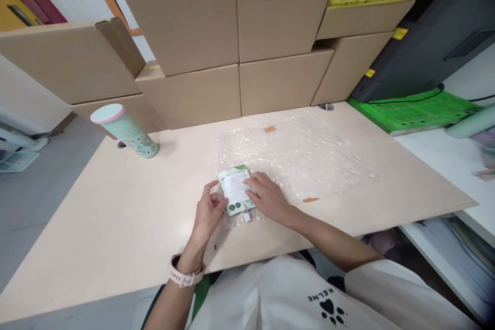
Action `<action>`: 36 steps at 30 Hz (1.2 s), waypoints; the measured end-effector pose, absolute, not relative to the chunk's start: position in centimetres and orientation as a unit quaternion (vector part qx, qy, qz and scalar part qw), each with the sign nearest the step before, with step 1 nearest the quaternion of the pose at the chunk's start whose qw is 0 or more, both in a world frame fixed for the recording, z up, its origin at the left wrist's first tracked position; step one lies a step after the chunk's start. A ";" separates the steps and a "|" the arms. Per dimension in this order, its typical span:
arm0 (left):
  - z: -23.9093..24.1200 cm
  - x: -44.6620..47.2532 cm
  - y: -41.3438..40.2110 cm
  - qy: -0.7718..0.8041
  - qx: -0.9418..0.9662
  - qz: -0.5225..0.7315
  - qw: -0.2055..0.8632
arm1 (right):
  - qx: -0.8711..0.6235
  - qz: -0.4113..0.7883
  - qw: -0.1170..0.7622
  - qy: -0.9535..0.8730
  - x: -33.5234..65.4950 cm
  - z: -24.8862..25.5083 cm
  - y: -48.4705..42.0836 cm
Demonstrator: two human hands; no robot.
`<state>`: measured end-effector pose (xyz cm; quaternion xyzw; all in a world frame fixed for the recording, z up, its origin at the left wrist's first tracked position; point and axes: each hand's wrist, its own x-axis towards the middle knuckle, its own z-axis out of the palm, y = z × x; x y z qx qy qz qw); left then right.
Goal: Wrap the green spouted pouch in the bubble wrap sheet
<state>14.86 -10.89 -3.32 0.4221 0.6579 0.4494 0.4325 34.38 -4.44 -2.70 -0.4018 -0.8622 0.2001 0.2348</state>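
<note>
A small white and green spout pouch [236, 191] lies on the near left corner of a sheet of bubble wrap [309, 152], its white spout pointing toward me. My left hand [209, 211] is at the pouch's left edge, fingers curled, with the thumb touching its lower left side. Across the right side of the pouch rest the bent fingers of my right hand [268, 197], covering part of its printed label. Between them the two hands hold the pouch. The undersides of the fingers are hidden.
A mint green tumbler [129, 131] with a pink rim stands at the table's back left. Stacked cardboard boxes [201, 95] line the back edge. A green plastic crate [417, 108] sits at the right. The pale wooden table [127, 221] ends just before my body.
</note>
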 end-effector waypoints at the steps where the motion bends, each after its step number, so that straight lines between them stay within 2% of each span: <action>1: -3.2 14.9 -10.9 0.651 0.416 0.459 0.438 | -0.377 0.197 0.221 -0.877 34.4 -2.7 -4.8; 5: -1.5 15.8 -10.8 0.614 0.384 0.519 0.453 | -0.353 0.232 0.208 -0.882 34.4 -2.5 -5.4; 8: 0.4 18.2 -10.5 0.597 0.430 0.543 0.405 | -0.358 0.336 0.242 -0.837 35.1 -1.8 -5.1; 11: 1.1 22.0 -9.6 0.576 0.561 0.498 0.323 | -0.371 0.468 0.265 -0.757 36.9 -1.5 -4.3; 14: -0.2 25.6 -8.3 0.515 0.717 0.413 0.225 | -0.412 0.520 0.256 -0.703 39.3 -2.1 -3.4; 19: -3.4 28.6 -6.5 0.512 0.763 0.352 0.176 | -0.439 0.483 0.238 -0.719 42.9 -2.8 -2.0; 22: -4.1 29.1 -6.0 0.527 0.777 0.303 0.161 | -0.474 0.415 0.237 -0.740 44.2 -2.3 -1.4; 25: -4.0 29.5 -5.8 0.519 0.812 0.235 0.127 | -0.516 0.337 0.278 -0.737 44.8 -1.3 -1.2; 28: -3.7 29.8 -6.1 0.500 0.834 0.202 0.120 | -0.445 0.364 0.315 -0.755 44.6 -0.6 -1.5; 31: -2.9 28.7 -7.2 0.443 0.844 0.235 0.189 | -0.376 0.378 0.283 -0.797 44.0 -0.7 -2.0; 34: -2.2 25.9 -8.8 0.402 0.829 0.280 0.269 | -0.382 0.345 0.253 -0.819 43.4 -1.6 -2.5; 36: -2.1 23.7 -9.4 0.539 0.684 0.404 0.280 | -0.392 0.318 0.249 -0.827 43.0 -2.2 -2.9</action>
